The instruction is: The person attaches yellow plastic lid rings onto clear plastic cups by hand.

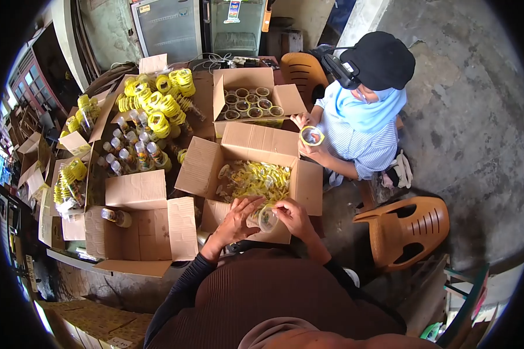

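A clear round plastic jar (pixel 266 220) is held low in front of me, over the near flap of an open carton. The fingers of my left hand (pixel 237 221) curl around its left side and top. On the other side my right hand (pixel 294 217) is closed in a pinch at the jar's edge; whether it grips the rim or a small piece there is too fine to make out. Just beyond both hands, a heap of yellow and clear plastic pieces (pixel 261 179) fills the open cardboard carton (pixel 262 139).
Right of the carton, another person (pixel 361 128) handles a yellow-rimmed cup (pixel 312 136). A box (pixel 244 76) of filled cups stands behind. Bottles (pixel 137 148) and yellow-ringed stacks (pixel 157 99) crowd the left. A carton (pixel 140 232) contains one bottle (pixel 116 217). An orange chair (pixel 402 232) lies right.
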Demonstrator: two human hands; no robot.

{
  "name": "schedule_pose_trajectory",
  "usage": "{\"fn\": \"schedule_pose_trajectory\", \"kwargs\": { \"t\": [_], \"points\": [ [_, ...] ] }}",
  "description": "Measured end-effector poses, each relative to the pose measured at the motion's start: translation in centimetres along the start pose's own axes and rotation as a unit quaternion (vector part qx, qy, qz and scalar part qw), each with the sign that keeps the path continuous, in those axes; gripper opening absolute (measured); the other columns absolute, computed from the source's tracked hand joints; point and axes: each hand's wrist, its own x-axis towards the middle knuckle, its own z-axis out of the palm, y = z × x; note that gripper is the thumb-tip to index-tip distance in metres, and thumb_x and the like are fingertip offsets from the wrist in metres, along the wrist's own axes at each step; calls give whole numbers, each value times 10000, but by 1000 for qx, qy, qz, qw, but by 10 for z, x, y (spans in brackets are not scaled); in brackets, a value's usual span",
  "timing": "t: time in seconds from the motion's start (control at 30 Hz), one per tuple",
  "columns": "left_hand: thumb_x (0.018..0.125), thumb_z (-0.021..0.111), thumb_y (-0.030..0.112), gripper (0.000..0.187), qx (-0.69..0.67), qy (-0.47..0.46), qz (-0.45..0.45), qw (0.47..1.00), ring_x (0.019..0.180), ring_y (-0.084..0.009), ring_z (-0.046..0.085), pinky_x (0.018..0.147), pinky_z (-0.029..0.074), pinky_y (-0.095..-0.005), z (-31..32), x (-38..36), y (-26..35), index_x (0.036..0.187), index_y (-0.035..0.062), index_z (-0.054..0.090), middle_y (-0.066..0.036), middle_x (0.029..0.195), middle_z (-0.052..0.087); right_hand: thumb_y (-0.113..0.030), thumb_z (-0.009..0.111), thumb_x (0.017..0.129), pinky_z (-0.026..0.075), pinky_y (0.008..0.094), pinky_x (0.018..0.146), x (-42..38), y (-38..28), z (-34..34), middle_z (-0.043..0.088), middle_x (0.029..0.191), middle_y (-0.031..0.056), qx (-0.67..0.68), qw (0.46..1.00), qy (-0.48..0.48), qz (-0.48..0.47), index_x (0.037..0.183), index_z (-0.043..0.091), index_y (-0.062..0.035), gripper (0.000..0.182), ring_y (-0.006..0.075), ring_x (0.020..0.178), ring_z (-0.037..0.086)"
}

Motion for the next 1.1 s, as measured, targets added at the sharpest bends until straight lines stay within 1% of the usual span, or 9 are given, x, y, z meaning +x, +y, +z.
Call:
{"fn": "schedule_pose_trajectory", "kwargs": {
  "t": [0.17, 0.3, 0.33, 0.4, 0.43, 0.53, 0.83, 0.93, 1.1],
  "points": [
    [622, 831, 222, 851, 36, -7, -6, 999, 1211, -389, 466, 1053, 344, -465, 1, -19, -4, 1371, 49, 467, -195, 1271, 535, -66, 685, 877, 520, 311, 650, 12, -1, 24, 646, 871, 118, 44, 997, -49, -38, 967, 643, 9, 124, 212, 733, 654],
    [635, 838, 245, 844, -4, 7, -65, 998, 1148, -437, 515, 1029, 374, -491, 18, -49, -33, 1356, 25, 459, -228, 1154, 591, -47, 659, 898, 520, 296, 686, 22, -8, 40, 670, 906, 113, 85, 992, -82, -37, 1018, 643, 6, 132, 184, 799, 653],
    [639, 841, 215, 821, -105, 2, -112, 988, 1094, -380, 578, 948, 457, -449, 8, -42, -22, 1343, 22, 465, -204, 1110, 620, -52, 647, 907, 521, 292, 701, 23, -10, 43, 675, 912, 109, 125, 989, -81, -15, 1080, 628, -3, 181, 164, 800, 649],
    [669, 845, 198, 777, -80, -10, -170, 982, 982, -320, 645, 835, 518, -389, -1, -42, -14, 1331, 25, 475, -179, 1062, 645, -87, 671, 908, 513, 258, 701, 23, -4, 40, 681, 922, 76, 91, 993, -80, 11, 1130, 614, -1, 245, 118, 799, 641],
    [695, 864, 222, 648, -59, 59, -148, 986, 833, -275, 683, 750, 537, -353, 1, -39, -14, 1220, 8, 550, -153, 949, 681, -73, 665, 896, 522, 281, 698, 21, 7, 40, 680, 920, 98, 76, 995, -63, 15, 1115, 613, -5, 235, 152, 803, 656],
    [718, 849, 309, 658, -6, 109, -185, 977, 858, -306, 681, 753, 536, -381, 5, -35, -16, 1211, 13, 529, -169, 905, 674, -60, 676, 839, 538, 355, 680, 8, 45, 37, 672, 906, 152, -55, 997, -44, 37, 1051, 601, -15, 229, 295, 782, 679],
    [828, 749, 319, 657, -2, 76, -225, 971, 1042, -373, 606, 932, 456, -420, 24, -38, -16, 1264, -56, 433, -223, 1088, 619, -222, 795, 726, 487, 447, 770, -10, 95, 57, 552, 992, 144, -224, 974, -29, -30, 1077, 614, -41, 434, 348, 907, 584],
    [818, 757, 322, 643, -1, 64, -225, 972, 1042, -373, 605, 918, 465, -419, 30, -38, -18, 1247, -47, 451, -216, 1106, 616, -222, 797, 716, 483, 437, 781, -3, 115, 54, 569, 949, 144, -246, 967, -40, -43, 1029, 650, -45, 389, 342, 903, 583],
    [779, 781, 358, 651, 59, 99, -218, 969, 1034, -383, 611, 875, 488, -421, 36, -36, -19, 1211, -32, 489, -220, 1074, 627, -167, 753, 779, 490, 421, 700, 9, 135, 45, 603, 840, 148, -132, 985, -93, 54, 936, 672, -46, 215, 331, 812, 610]
  ]
}}
